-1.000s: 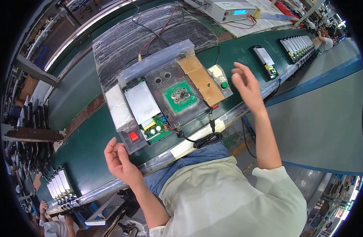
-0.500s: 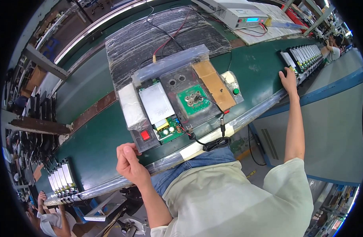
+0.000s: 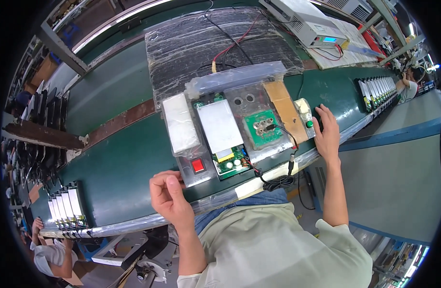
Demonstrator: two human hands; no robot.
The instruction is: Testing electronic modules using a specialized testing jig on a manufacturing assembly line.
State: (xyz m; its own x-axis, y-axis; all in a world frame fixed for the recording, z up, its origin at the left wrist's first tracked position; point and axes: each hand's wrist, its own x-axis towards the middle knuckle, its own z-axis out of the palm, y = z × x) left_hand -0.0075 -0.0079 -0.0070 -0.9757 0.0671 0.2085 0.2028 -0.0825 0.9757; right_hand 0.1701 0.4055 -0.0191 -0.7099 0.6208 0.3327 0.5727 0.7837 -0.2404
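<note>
A test fixture [image 3: 186, 176] lies on the green bench in front of me, holding a power supply board [image 3: 219, 126] with a silver-white metal cover. Its lower end shows bare green circuitry, from which a black cable [image 3: 278, 183] comes out coiled. The cable's plug meets a lead into a small green socket board [image 3: 262, 128]. My left hand [image 3: 172, 200] is loosely curled at the fixture's near left corner, below a red switch [image 3: 197, 165]; its fingertips are partly hidden. Beside a green button [image 3: 309, 124], my right hand [image 3: 329, 133] lies on the bench with fingers stretched out, holding nothing.
Rows of similar power supplies stand at the right [image 3: 377, 92] and far left [image 3: 66, 206]. A grey instrument [image 3: 321, 31] with a lit display sits at the back right. Clear plastic-wrapped edging [image 3: 129, 223] lines the bench front. Other people work at both ends.
My right hand has left the row of power supplies at the right and come in beside the green button. My left hand stays at the fixture's corner. The whole view has shifted.
</note>
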